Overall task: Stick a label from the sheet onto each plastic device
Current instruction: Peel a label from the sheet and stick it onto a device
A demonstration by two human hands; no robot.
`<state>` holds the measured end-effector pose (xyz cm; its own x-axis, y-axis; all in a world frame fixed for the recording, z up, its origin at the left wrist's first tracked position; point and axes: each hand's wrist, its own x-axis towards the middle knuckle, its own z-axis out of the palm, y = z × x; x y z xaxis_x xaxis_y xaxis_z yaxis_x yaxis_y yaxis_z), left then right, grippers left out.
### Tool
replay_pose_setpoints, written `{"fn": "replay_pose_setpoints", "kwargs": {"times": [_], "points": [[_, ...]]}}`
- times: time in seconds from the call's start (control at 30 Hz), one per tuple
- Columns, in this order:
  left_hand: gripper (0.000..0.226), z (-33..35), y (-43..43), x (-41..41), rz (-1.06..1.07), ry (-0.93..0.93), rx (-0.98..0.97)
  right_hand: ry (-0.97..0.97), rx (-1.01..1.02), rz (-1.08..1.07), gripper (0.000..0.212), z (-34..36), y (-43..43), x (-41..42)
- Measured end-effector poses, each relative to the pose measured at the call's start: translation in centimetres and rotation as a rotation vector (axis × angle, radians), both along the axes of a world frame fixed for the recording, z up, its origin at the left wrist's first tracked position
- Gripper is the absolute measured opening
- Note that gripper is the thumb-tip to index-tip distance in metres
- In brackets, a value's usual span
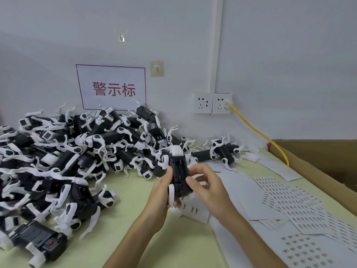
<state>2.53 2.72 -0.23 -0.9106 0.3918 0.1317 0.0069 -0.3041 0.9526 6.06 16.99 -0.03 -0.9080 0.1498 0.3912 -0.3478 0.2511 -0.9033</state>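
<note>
So that flat underside faces up for labelling: gripping device [178,171] in left hand [162,190], right hand [204,182] clasping other side, thumb on top; held over desk [125,219], label sheets [289,200] near right.

A white sign [112,88] with a red border and red characters is stuck on the pale wall [289,64]. A small clear hook [121,38] sits above it and a second hook [157,68] on a square pad just to its right. Farther right, a white conduit [216,45] runs down to two wall sockets [212,103], and a yellow cable [257,130] plugged into the right-hand one slopes down toward a cardboard box [316,157] beside the pale green counter [119,225].
</note>
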Motion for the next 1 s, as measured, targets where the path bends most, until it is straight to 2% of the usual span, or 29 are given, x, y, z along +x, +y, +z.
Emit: {"fn": "replay_pose_setpoints", "kwargs": {"times": [0.1, 0.17, 0.23, 0.33, 0.4, 0.53, 0.63, 0.8, 1.0], "points": [[0.049, -0.1, 0.1, -0.2, 0.036, -0.111, 0.056, 0.018, 0.141, -0.211, 0.019, -0.4, 0.6, -0.5], [0.045, -0.1, 0.0, -0.5, 0.068, -0.18, 0.12, -0.098, 0.425, -0.345, 0.045, -0.8, 1.5, -1.0], [0.039, 0.0, -0.3, -0.6, 0.093, -0.228, 0.153, -0.322, 0.654, -0.309, 0.075, -1.5, 1.9, -1.1], [0.026, 0.2, -0.6, -0.7, 0.099, -0.238, 0.123, -0.452, 0.799, -0.166, 0.086, -2.8, 1.6, -1.2], [0.019, 0.1, -0.6, -0.8, 0.132, -0.257, 0.075, -0.413, 0.778, -0.159, 0.081, -3.3, 1.4, -1.2], [0.015, -0.2, -0.7, -0.9, 0.173, -0.322, 0.041, -0.321, 0.557, -0.163, 0.062, -2.9, 1.5, -1.2], [0.012, -0.1, -0.6, -0.6, 0.13, -0.355, 0.056, -0.255, 0.434, -0.214, 0.052, -2.6, 1.4, -1.2], [0.038, 0.0, -0.8, -0.3, -0.061, -0.326, 0.097, -0.182, 0.262, -0.251, 0.051, -2.0, 0.9, -1.2], [0.053, -0.1, -0.5, -0.1, -0.12, -0.378, 0.096, -0.101, 0.241, -0.268, 0.033, -1.8, 0.9, -1.3]]}}
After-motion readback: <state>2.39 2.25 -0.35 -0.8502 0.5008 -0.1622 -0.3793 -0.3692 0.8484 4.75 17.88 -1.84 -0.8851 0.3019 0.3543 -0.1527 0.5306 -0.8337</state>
